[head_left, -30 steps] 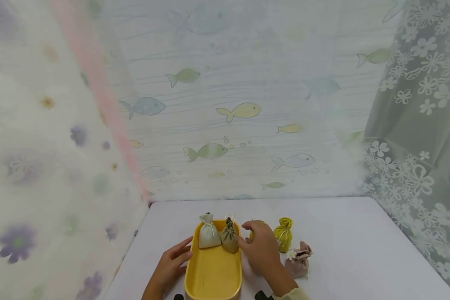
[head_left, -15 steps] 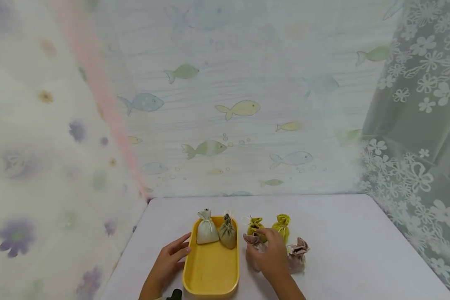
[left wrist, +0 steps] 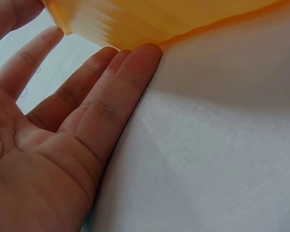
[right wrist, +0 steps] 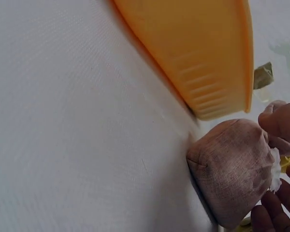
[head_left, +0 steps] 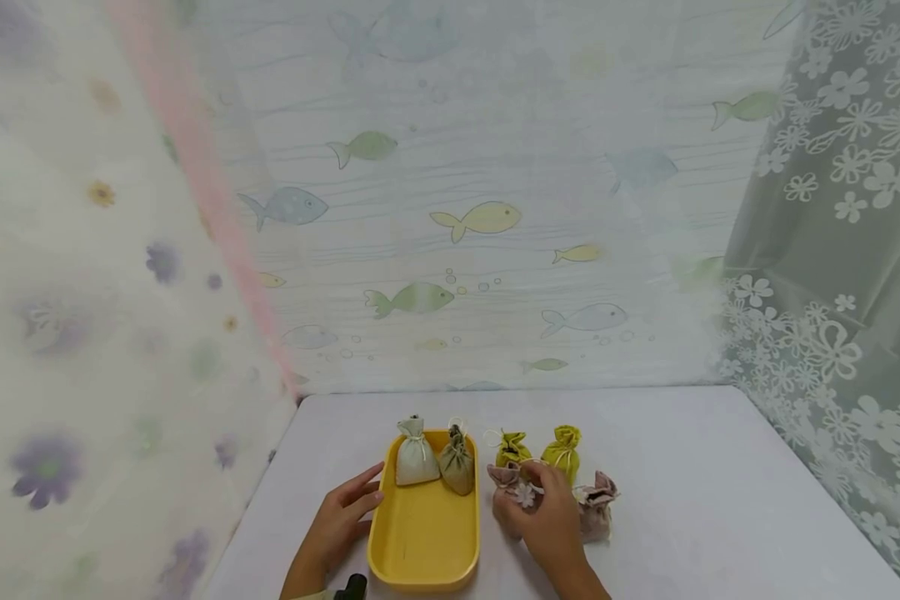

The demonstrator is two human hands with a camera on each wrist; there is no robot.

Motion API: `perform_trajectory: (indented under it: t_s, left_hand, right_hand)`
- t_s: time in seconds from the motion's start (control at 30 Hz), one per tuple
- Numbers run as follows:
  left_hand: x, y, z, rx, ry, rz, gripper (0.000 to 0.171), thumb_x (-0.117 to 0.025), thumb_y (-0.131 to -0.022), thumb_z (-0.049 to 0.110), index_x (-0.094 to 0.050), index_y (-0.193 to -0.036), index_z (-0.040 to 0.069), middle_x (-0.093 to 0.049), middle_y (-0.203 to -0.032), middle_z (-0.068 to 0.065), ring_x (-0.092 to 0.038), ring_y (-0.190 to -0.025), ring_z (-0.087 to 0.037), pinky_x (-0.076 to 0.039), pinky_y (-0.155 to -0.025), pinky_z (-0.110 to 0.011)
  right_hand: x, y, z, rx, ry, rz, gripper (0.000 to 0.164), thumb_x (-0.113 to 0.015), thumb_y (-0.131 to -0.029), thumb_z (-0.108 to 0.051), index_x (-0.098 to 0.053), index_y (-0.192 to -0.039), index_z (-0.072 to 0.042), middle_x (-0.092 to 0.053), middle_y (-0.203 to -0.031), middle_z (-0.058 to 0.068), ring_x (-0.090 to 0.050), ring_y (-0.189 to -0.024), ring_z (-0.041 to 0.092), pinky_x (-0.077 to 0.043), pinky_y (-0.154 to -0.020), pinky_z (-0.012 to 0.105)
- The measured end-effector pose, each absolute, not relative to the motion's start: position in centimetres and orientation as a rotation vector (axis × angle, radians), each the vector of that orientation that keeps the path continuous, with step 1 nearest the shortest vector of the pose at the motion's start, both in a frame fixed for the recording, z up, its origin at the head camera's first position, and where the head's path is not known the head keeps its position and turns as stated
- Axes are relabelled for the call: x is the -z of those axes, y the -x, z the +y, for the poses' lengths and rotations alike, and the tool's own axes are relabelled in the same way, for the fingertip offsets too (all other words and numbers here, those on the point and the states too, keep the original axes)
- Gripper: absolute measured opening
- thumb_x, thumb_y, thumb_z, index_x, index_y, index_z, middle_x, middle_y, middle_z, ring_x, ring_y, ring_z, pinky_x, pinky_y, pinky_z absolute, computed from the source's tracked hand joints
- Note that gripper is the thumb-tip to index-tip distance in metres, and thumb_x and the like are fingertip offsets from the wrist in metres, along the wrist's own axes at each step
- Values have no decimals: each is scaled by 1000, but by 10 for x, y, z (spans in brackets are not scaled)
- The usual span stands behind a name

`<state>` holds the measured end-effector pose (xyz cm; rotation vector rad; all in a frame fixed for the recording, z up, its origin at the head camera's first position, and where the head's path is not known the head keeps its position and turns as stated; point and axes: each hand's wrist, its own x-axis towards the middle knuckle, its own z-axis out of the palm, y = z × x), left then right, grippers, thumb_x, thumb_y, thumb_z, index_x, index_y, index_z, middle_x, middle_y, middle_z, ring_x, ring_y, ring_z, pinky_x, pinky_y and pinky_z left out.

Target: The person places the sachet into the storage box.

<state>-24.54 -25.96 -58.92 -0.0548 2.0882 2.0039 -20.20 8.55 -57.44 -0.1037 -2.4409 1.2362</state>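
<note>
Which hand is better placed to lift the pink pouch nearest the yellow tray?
Likely the right hand: it curls around the pink pouch near the top, while the left hand touches the opposite side of the yellow tray.

Smooth, faintly glossy plastic forms the yellow tray (head_left: 423, 542), ribbed on its side; the white tablecloth (right wrist: 87, 121) beneath is matt and finely woven. At the tray's 3 o'clock, a pink pouch (right wrist: 232, 166) shows a rough, matt weave; at 2 o'clock, two yellow pouches (head_left: 564, 452) are crinkled cloth.
</note>
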Motion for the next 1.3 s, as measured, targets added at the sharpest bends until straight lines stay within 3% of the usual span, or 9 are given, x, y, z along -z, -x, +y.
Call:
perform_trajectory:
  t_s: [0.37,0.87,1.17,1.3]
  left_hand:
    - [590,243,-256,-1996,97,2101,63,-74,-97,35,-51,-154,21,-50,-154,-23,-65,-123,-23,-61,-94,-44]
    - [592,246,-259,-1987,92,2094,65,-74,-96,37,-51,-155,22,-51,-154,-22,-66,-121,-22,-61,-94,-43]
    - [590,246,-257,-1973,124,2116,65,-75,-95,39,-52,-154,24,-51,-155,-22,-66,-122,-22,-61,-94,-42]
    - [590,247,-257,-1971,117,2120,65,-75,-95,39,-52,-154,24,-50,-155,-22,-65,-123,-23,-61,-95,-42]
  right_hand:
    - [578,213,82,-1279,187,-2500,47,-87,-84,-34,-72,-121,-9,-74,-114,5,-70,-109,22,-59,-96,44]
    - [582,216,81,-1148,81,-2388,25,-90,-81,-26,-76,-99,-15,-74,-95,-1,-68,-90,14,-58,-80,39]
    - [579,214,80,-1082,27,-2335,19,-90,-81,-22,-77,-94,-16,-75,-97,-1,-71,-96,21,-57,-86,46]
    - [577,212,80,-1089,31,-2329,19,-90,-80,-18,-78,-94,-15,-74,-94,-3,-71,-93,17,-58,-82,43]
